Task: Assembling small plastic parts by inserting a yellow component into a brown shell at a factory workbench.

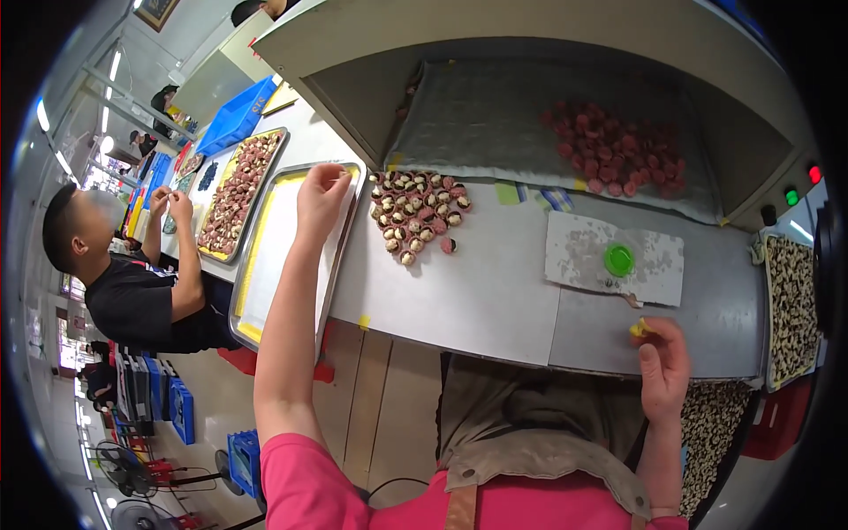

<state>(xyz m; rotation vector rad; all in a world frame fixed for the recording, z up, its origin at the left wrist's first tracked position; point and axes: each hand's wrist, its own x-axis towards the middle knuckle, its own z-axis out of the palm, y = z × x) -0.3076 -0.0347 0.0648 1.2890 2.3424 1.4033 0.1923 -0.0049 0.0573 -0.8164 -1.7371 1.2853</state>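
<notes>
My left hand [321, 201] is over the upper right corner of a metal tray [332, 283] lined with white paper. Its fingers are pinched together; what is between them, if anything, is too small to make out. Close by, to the right, lies a cluster of small round two-tone pieces [413, 212], pink, cream and dark. My right hand [664, 367] is by the table's front edge, thumb and fingers closed on a small yellow piece [638, 329]. Beyond it, a round green dish [619, 260] sits on a stained white board [570, 252].
Under a beige hood [548, 22], pink discs [609, 146] are heaped on a grey cloth [477, 115]. A full tray [281, 146] and a blue bin [237, 117] stand at the left, beside a seated co-worker [132, 291]. Another tray of small pieces [792, 309] is at far right.
</notes>
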